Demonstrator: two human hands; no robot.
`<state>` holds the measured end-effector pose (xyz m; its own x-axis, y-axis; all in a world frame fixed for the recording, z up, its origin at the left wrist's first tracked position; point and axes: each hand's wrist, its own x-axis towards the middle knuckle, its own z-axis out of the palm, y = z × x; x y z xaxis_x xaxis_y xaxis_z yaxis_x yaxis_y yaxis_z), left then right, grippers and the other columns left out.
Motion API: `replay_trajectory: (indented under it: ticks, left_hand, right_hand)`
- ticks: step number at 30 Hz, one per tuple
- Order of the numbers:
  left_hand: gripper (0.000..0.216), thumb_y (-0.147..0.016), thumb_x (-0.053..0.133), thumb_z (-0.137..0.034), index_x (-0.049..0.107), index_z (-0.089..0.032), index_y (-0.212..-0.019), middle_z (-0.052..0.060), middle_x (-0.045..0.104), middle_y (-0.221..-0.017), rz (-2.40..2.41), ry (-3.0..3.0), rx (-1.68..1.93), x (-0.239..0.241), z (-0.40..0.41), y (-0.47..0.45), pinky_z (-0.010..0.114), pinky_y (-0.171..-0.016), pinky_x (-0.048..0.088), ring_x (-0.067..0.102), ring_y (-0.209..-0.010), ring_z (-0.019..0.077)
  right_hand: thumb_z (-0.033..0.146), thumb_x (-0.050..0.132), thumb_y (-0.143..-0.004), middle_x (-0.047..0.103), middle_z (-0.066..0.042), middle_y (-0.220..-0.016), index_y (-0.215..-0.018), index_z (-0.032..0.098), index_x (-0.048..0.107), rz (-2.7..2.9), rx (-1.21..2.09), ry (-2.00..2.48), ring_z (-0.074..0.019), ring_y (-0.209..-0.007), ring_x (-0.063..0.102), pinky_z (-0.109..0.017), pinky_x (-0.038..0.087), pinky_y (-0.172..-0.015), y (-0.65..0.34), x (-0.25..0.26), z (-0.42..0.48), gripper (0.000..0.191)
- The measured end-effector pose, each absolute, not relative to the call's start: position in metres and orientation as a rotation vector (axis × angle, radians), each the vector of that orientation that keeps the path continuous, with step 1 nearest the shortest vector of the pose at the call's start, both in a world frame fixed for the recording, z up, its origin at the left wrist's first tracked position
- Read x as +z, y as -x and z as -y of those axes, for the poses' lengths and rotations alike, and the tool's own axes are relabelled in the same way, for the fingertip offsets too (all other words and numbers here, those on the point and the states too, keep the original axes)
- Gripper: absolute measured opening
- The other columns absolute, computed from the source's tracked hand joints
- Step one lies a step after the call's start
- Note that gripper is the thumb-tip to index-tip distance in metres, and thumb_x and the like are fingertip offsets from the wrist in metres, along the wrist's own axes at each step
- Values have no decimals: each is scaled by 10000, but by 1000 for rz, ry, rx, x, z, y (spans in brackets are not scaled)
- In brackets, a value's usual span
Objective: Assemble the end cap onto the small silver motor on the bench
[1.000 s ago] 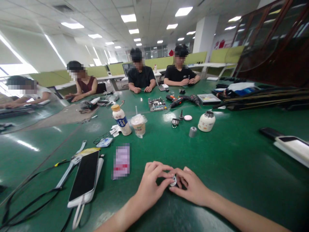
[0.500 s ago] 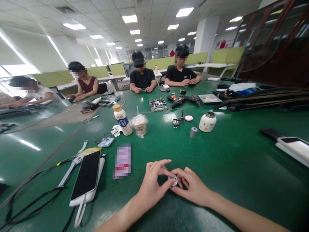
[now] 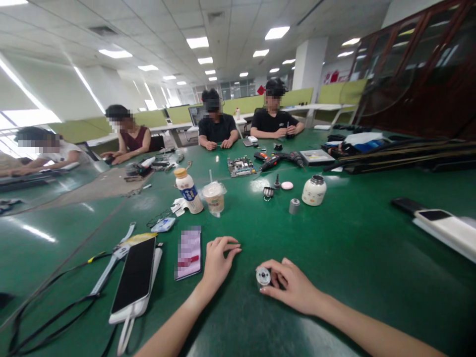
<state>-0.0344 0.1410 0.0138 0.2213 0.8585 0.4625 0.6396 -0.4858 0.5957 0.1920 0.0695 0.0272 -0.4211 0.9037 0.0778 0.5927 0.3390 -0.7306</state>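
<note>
Between the thumb and fingers of my right hand (image 3: 292, 287) is a small silver metal cylinder (image 3: 263, 277), its round face with dark holes turned up toward me. My left hand (image 3: 220, 260) hovers to the left of it, over the green table, fingers stretched out and a little apart from the thumb, holding nothing. A pink-screened phone (image 3: 188, 254) lies just left of that hand. Farther out stands a grey metal cylinder (image 3: 294, 206), beside a cream-coloured flask body (image 3: 314, 190) with its mouth uncovered.
A bottle (image 3: 188, 191) and a lidded drink cup (image 3: 214, 198) stand ahead. A dark phone (image 3: 134, 272) lies on the left by straps. Farther off are a circuit board (image 3: 241, 166) and power drills (image 3: 278, 159). A white device (image 3: 442, 223) lies right. Several people sit around the table.
My left hand has let go of the silver cylinder and moved left, away from it. My right hand keeps hold, and the cylinder's round face now shows. The view has shifted slightly.
</note>
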Motion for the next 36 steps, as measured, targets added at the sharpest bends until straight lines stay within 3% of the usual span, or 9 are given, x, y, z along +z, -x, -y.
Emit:
replay_trajectory:
  ticks: [5,12,15,20,26,28,31,33,36]
  left_hand:
    - [245,-822,724,-256,586,-227,-1023,12,761,-883,-1196,-2090,1126,34,-105,12,399,-909,460,690,-943,224]
    - [227,-812,722,-209,586,-239,-991,17,744,-882,-1071,-2084,1023,40,-85,3,409,-911,455,663,-989,245]
    - [167,-863,632,-183,626,-246,-1017,46,718,-1011,-1020,-2179,972,42,-83,6,407,-924,454,628,-1039,242]
    - [505,-840,572,-137,466,-259,-1318,90,585,-1296,-868,-2274,966,48,-78,7,430,-1016,405,515,-1208,257]
    - [440,-844,662,-247,479,-255,-1244,58,713,-1002,-1065,-2255,1018,43,-82,4,460,-925,427,604,-1007,260]
    - [402,-892,575,-199,472,-255,-1277,84,680,-1143,-982,-2239,985,43,-81,5,453,-954,424,601,-1051,245]
    - [562,-893,536,-156,330,-257,-1406,103,556,-1349,-854,-2240,973,45,-78,8,451,-1035,382,526,-1202,244]
    - [674,-863,616,-200,260,-252,-1433,99,602,-1281,-920,-2245,1009,44,-78,7,466,-1039,365,528,-1189,258]
    - [645,-832,696,-245,336,-256,-1368,40,711,-1002,-1052,-2235,1049,41,-80,4,454,-973,384,600,-1024,253]
  right_hand:
    - [527,631,-852,614,61,-649,-1101,280,595,2149,837,1302,-150,-638,533,-287,325,-704,-192,22,-69,352]
    - [520,621,-865,594,80,-656,-1055,266,582,2145,835,1258,-131,-633,559,-285,334,-736,-193,17,-70,320]
    - [496,624,-869,600,81,-675,-1038,254,579,2143,828,1248,-125,-627,566,-292,338,-761,-193,15,-70,299]
    - [497,608,-874,629,64,-689,-1061,251,587,2146,814,1270,-136,-634,568,-289,343,-737,-193,16,-70,310]
    - [478,612,-876,620,77,-692,-1055,267,588,2135,808,1264,-126,-625,567,-291,345,-746,-192,16,-69,277]
    - [493,622,-864,610,72,-675,-1021,255,596,2126,805,1281,-132,-627,557,-287,350,-729,-192,15,-69,286]
    - [505,618,-860,602,60,-650,-1034,251,604,2135,795,1296,-150,-648,543,-279,348,-694,-193,15,-69,307]
    - [493,613,-866,599,61,-643,-1069,261,600,2142,790,1286,-152,-652,539,-276,344,-690,-193,16,-69,308]
    - [488,618,-866,598,69,-638,-1069,264,595,2142,805,1277,-144,-638,535,-273,337,-692,-192,18,-69,304]
